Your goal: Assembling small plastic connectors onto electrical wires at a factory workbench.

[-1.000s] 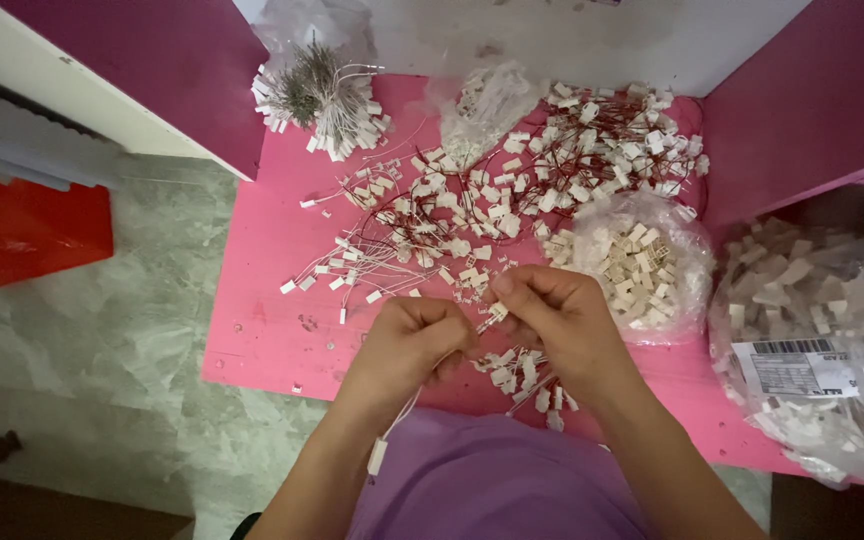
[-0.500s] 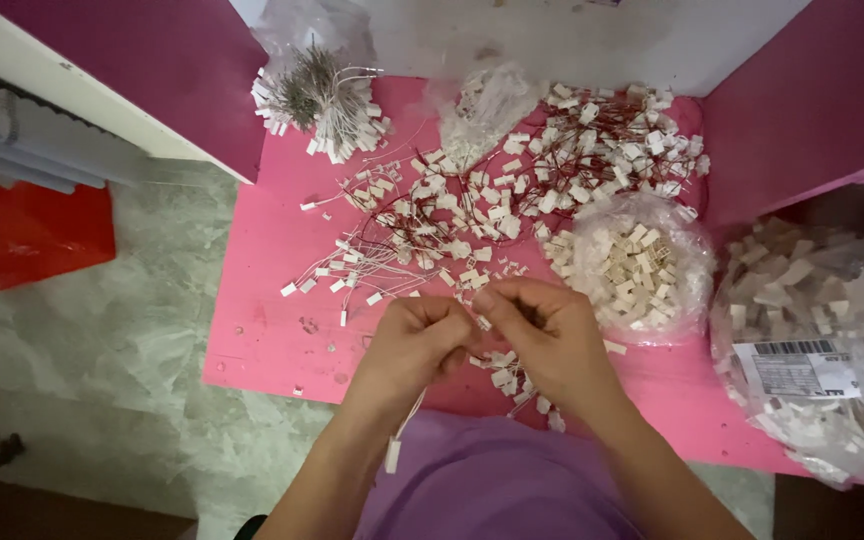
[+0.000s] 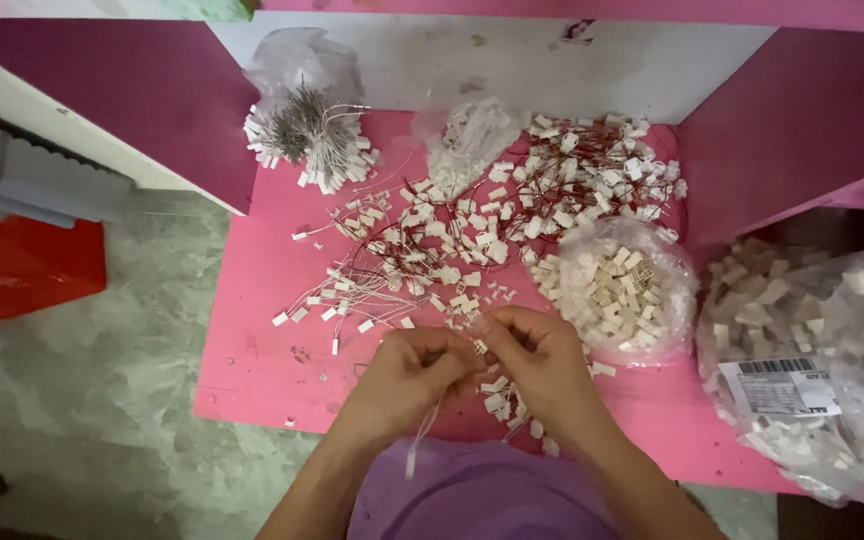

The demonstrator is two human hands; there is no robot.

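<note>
On the floor at the left lay a red sheet [image 3: 37,270]. The pink bench [image 3: 252,350] carried a tied bundle of wires [image 3: 307,135] and a loose heap of wired white plugs [image 3: 472,225]. The left hand [image 3: 407,375] and the right hand [image 3: 542,365] met over the near edge, fingertips pinching one small white plug [image 3: 479,347] between them; a thin wire [image 3: 420,440] hung below the left hand. Further right sat an open bag of plugs [image 3: 620,290], then a bigger bag [image 3: 812,370].
</note>
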